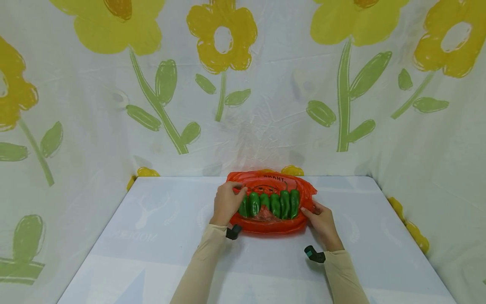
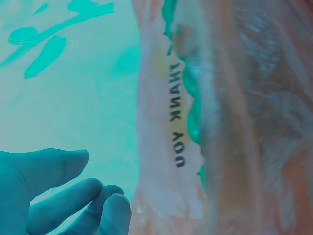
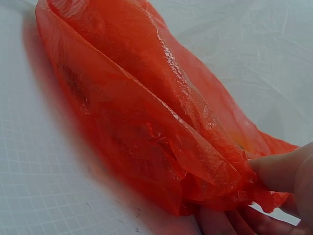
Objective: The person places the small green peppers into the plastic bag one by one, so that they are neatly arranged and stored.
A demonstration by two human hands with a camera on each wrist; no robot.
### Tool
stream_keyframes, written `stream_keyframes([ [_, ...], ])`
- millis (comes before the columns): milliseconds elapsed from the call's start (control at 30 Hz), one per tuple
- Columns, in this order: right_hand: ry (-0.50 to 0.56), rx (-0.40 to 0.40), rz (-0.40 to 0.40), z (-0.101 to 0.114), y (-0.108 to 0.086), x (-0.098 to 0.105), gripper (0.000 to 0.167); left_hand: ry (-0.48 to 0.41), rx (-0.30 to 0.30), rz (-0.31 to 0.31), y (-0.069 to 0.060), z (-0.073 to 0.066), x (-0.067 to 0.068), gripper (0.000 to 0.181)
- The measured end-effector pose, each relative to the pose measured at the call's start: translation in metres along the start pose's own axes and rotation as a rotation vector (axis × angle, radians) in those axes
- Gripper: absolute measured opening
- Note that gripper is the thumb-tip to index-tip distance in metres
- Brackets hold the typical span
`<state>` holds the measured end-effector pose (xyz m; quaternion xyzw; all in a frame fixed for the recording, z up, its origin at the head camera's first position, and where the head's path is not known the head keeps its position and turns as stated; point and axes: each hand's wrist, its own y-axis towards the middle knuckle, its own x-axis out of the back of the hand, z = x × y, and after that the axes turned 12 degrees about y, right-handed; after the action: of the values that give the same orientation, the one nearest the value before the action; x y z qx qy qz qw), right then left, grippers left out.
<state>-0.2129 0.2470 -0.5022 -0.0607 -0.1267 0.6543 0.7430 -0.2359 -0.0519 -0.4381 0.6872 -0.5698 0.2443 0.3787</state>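
A red plastic bag (image 1: 273, 226) with THANK YOU lettering lies spread open at the far side of the table. Inside it stands a row of several green peppers (image 1: 275, 205), side by side, stems away from me. My left hand (image 1: 226, 202) is over the bag's left end; in the left wrist view its thumb and fingers (image 2: 73, 164) are apart with nothing between them. At the opposite end, my right hand (image 1: 322, 219) pinches the bag's edge. Its thumb (image 3: 279, 171) lies on top of the crumpled film in the right wrist view, fingers underneath.
The white table (image 1: 159, 245) carries faint printed patterns. Right behind the bag hangs a curtain (image 1: 273, 139) with yellow flowers, which also encloses the left and right sides. A dark wrist camera (image 1: 314, 254) sits on the right wrist.
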Motion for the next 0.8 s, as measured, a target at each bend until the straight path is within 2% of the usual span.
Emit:
stream_keyframes([
  [200,-0.001,-0.004,0.007,-0.001,0.000,0.000,0.066,-0.068,-0.021,-0.040,-0.010,-0.001,0.013,0.023],
  [533,-0.009,-0.013,0.010,0.002,-0.001,0.000,0.068,-0.090,-0.058,-0.104,-0.023,-0.003,0.031,0.025],
  [800,-0.014,0.003,0.010,0.002,-0.002,0.000,0.070,-0.108,-0.074,-0.148,-0.034,-0.002,0.039,0.023],
])
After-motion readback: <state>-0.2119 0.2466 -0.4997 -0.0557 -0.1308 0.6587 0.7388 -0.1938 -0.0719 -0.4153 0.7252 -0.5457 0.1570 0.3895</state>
